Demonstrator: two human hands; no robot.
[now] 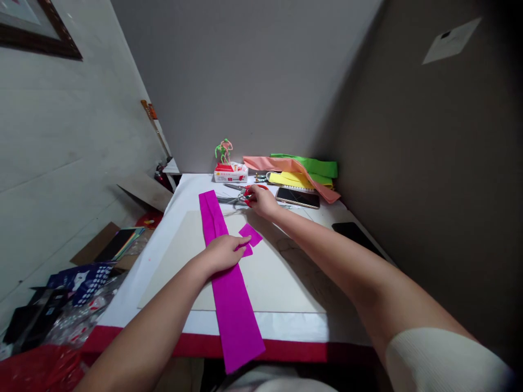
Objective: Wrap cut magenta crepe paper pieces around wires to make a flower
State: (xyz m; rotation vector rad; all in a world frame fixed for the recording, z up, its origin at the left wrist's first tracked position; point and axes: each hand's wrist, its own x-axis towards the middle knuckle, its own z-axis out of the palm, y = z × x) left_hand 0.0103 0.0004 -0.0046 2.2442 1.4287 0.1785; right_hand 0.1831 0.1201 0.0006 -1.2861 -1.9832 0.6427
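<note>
A long magenta crepe paper strip (237, 316) runs lengthwise down the table, its near end hanging past the front edge. My left hand (223, 253) lies across its middle, palm down, with thumb and forefinger stretched to the right. Two small magenta paper pieces (251, 234) are by those fingertips; the nearer one is partly covered. Farther back, my right hand (263, 201) has its fingers closed around the red handles of a pair of scissors (237, 188). The blades point left, near the strip's far end, beside thin wires or rods that I cannot make out clearly.
A pale board (180, 267) lies under the strip. Behind stand a tissue pack (231, 173) with small green and pink figures, folded peach crepe paper (278, 163), yellow paper (290, 179) and a phone (298, 197). A dark flat object (355, 235) lies right. Bags and boxes crowd the left floor.
</note>
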